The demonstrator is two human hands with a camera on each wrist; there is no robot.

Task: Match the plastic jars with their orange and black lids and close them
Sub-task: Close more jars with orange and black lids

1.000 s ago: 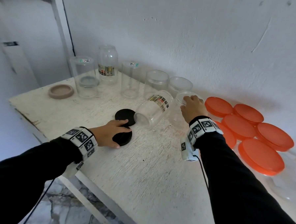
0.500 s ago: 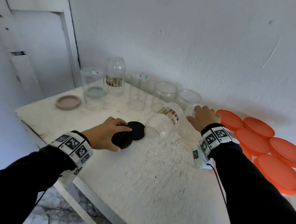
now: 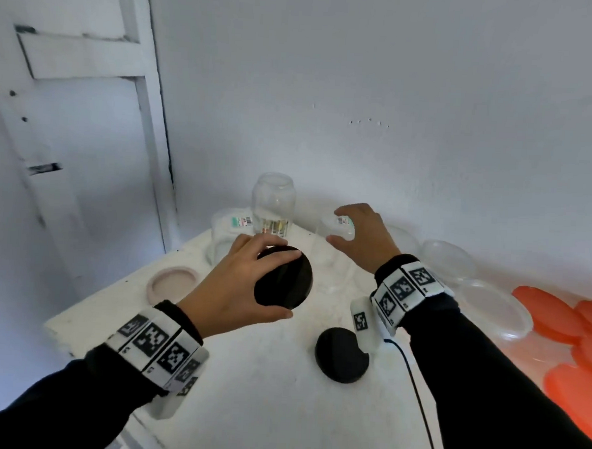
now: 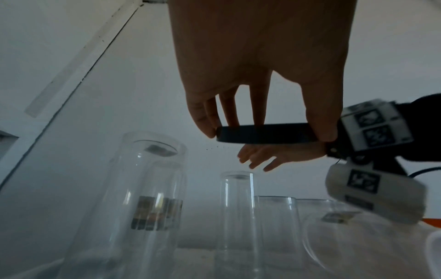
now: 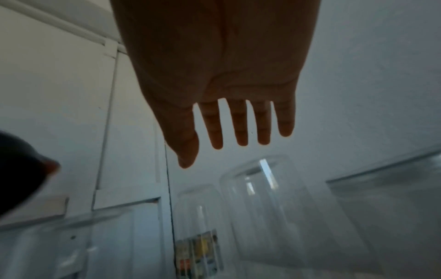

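Observation:
My left hand [image 3: 280,276] grips a round black lid [image 3: 293,291] by its rim and holds it in the air above the table; the left wrist view shows the lid [image 4: 264,133] edge-on between thumb and fingers. A second black lid [image 3: 341,355] lies flat on the white table [image 3: 243,410]. My right hand [image 3: 337,226] hovers with fingers [image 5: 240,130] straight and spread over the mouth of a tall clear jar [image 3: 326,270], holding nothing. A jar with a colourful label [image 3: 273,206] and another clear jar [image 3: 227,234] stand behind by the wall.
A pinkish lid [image 3: 173,283] lies at the table's left rear. Shallow clear containers [image 3: 492,310] sit to the right, with several orange lids [image 3: 550,316] piled beyond them. A white door [image 3: 69,143] and the wall close off the back.
My left hand has picked the black lid up off the table. My right hand has left the low container on the right and moved left and up, over the tall jar.

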